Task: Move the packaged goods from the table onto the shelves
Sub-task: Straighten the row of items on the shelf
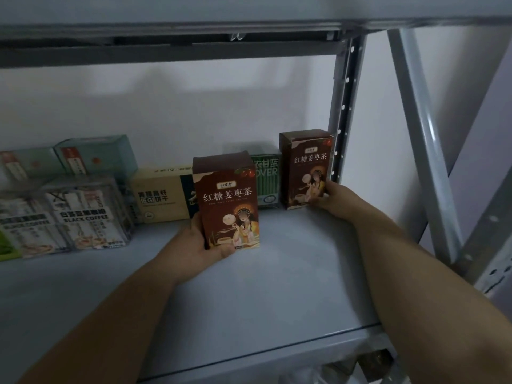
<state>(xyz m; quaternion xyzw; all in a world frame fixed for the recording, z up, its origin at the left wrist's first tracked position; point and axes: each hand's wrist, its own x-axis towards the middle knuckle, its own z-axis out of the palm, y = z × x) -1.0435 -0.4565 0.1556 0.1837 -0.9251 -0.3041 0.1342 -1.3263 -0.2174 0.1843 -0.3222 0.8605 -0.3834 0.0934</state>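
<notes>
The light is dim and the coffee packs at the far left are blurred and cut off. A green box is half hidden behind two brown boxes. The left hand holds the near brown box upright over the middle of the shelf, fingers hidden behind it and thumb curled round its lower front. The right hand has its fingers closed on the lower right edge of the far brown box, which stands at the back beside the post.

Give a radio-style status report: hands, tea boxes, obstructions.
Left hand grips upright brown cardboard tea box. Right hand holds matching brown box, right rear of grey metal shelf, beside green carton. Nothing blocking.
</notes>
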